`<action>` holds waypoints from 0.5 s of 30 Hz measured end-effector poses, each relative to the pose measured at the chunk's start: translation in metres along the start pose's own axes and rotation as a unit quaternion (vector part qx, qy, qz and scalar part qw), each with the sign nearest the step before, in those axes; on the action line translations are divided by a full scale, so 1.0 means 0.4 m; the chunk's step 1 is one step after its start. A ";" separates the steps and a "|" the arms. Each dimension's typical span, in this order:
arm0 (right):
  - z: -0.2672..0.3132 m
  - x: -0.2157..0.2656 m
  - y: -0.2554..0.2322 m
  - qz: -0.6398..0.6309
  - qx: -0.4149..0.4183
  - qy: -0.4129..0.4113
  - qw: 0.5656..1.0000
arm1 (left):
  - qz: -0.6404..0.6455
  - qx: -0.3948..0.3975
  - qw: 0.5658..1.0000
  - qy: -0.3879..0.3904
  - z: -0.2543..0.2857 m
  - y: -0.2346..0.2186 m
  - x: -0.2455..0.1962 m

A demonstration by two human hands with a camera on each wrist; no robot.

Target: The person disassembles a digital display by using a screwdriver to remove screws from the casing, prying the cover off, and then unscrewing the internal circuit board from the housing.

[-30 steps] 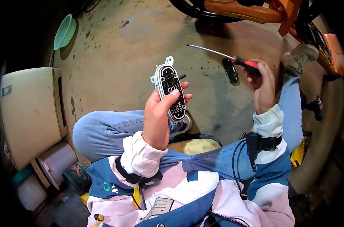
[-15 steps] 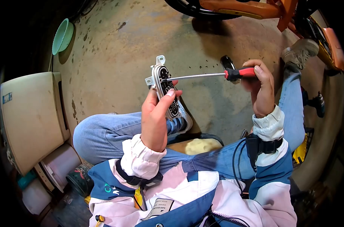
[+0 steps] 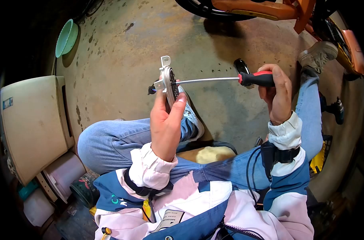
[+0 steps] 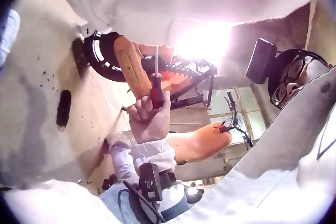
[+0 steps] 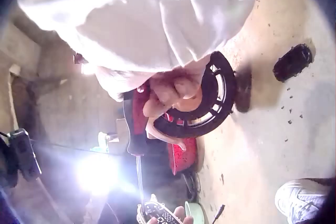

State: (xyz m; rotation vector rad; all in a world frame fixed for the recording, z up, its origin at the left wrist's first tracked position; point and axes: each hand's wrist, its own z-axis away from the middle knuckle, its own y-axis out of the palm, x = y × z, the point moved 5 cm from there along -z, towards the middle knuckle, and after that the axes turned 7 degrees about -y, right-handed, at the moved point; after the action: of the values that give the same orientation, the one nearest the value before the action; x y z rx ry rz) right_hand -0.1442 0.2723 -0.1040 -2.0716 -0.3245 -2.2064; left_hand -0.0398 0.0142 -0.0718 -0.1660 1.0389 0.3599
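Observation:
My left hand [image 3: 166, 126] grips a slim oval display panel [image 3: 168, 82] with a white frame and mounting tabs, its thumb lying on the dark face. The panel stands nearly edge-on in the head view, its face turned toward my right hand [image 3: 279, 94]. That hand holds a red and black screwdriver [image 3: 256, 78] by the handle, its long shaft level. The screwdriver's tip meets the panel's face near the upper part. In the right wrist view, the panel [image 5: 163, 217] shows its white markings at the bottom edge. A short dark cable end [image 3: 151, 90] sticks out behind the panel.
A black oval part [image 3: 241, 67] lies on the concrete floor beyond the screwdriver, with small dark bits near it. An orange bike [image 3: 254, 12] stands at the far right. Left are a green basin [image 3: 67, 39] and a cream box [image 3: 34, 124]. A power drill [image 3: 335, 110] lies right of the leg.
The screwdriver has swung down and left until its tip meets the panel. My left hand has turned the panel from face-up to nearly edge-on, its face toward the right hand.

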 end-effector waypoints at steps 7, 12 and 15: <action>0.012 -0.014 -0.007 0.019 0.004 0.056 0.998 | -0.046 0.002 0.998 0.042 -0.001 0.004 -0.011; 0.005 -0.009 0.011 -0.005 0.033 0.029 0.999 | -0.068 -0.006 0.996 0.060 -0.008 -0.010 -0.003; 0.005 -0.002 0.012 -0.019 0.014 0.030 0.999 | -0.137 -0.017 0.988 0.075 -0.010 -0.019 0.001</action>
State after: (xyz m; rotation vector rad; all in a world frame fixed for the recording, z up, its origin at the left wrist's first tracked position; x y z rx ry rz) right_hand -0.1411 0.2682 -0.1043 -1.9961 -0.3914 -2.2677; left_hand -0.0401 0.0058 -0.0743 -0.3681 1.1416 0.1163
